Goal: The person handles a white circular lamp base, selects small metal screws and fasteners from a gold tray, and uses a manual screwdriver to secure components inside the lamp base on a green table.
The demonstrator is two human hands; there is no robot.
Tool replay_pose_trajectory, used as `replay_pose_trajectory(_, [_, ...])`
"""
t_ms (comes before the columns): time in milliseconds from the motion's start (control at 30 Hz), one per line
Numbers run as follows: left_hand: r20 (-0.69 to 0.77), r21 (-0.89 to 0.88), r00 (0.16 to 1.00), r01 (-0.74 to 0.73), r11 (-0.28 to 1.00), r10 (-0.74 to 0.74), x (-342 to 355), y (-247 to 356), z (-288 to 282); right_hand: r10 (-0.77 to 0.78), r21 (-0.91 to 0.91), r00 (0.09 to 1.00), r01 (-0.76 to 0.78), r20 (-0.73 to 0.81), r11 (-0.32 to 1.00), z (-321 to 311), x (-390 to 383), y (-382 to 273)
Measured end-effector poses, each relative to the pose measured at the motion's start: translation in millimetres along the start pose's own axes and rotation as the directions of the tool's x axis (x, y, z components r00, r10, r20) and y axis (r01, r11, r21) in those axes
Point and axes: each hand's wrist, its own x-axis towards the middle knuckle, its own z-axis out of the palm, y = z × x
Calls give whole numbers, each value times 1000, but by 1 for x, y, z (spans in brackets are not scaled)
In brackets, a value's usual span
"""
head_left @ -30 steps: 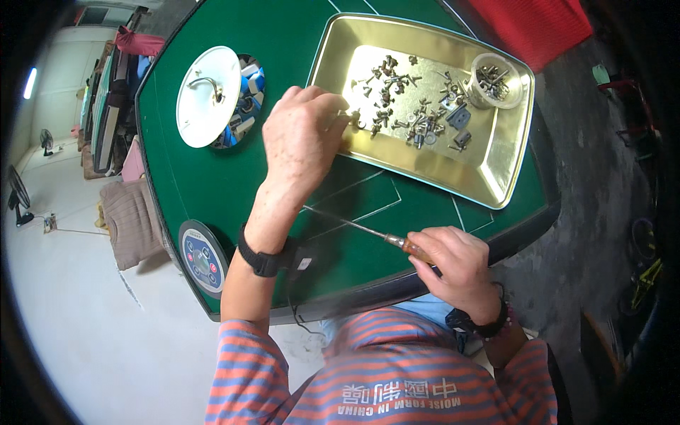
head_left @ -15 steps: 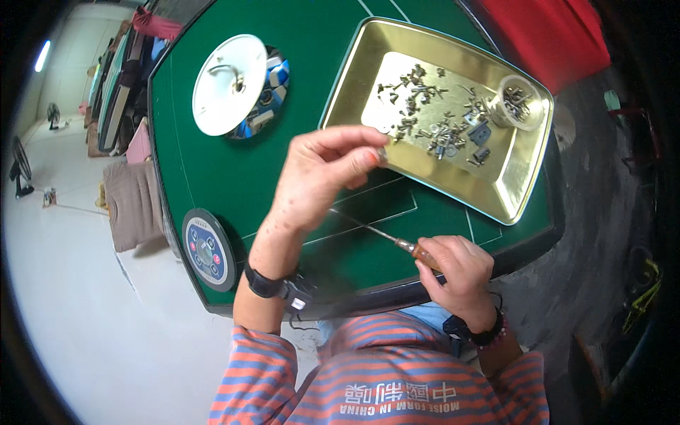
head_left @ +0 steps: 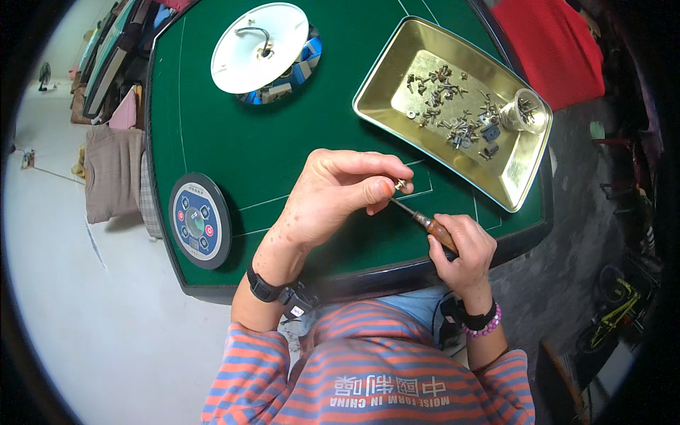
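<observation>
Between thumb and fingertips, my left hand [head_left: 333, 188] pinches a small metal screw [head_left: 401, 185] above the green table. My right hand [head_left: 464, 248] is closed around the brown handle of a screwdriver [head_left: 431, 225]. Its shaft points up and left toward my left fingertips; the tip is hidden behind them. Beyond my hands, at the far right, lies a gold metal tray [head_left: 397, 106] with several loose screws [head_left: 439, 88], washers and small dark parts in it. A small clear cup [head_left: 520, 117] of screws stands in the tray's right end.
A white dish-shaped cover [head_left: 241, 60] with a dark wire rests over a round opening at the far left of the table [head_left: 212, 142]. A round control panel [head_left: 200, 221] sits at the left edge. Red cloth [head_left: 549, 53] hangs beyond the right side.
My left hand has moved away from the tray's near edge, toward me, with the screw. The screwdriver's tip has come up to the left fingertips. The whole view has shifted slightly.
</observation>
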Motion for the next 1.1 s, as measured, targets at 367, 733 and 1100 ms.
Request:
replay_pose_trajectory(367, [-28, -94, 996, -87, 992, 85, -41, 8, -10, 168, 311, 986, -153, -20, 938, -13, -14, -5])
replay_pose_trajectory(733, [-126, -135, 976, -193, 972, 177, -90, 3, -17, 315, 495, 949, -281, 15, 822, -62, -58, -35])
replay_pose_trajectory(1100, [-189, -205, 960, -245, 948, 207, -113, -6, -25, 119, 376, 993, -111, 2, 920, -82, -59, -66])
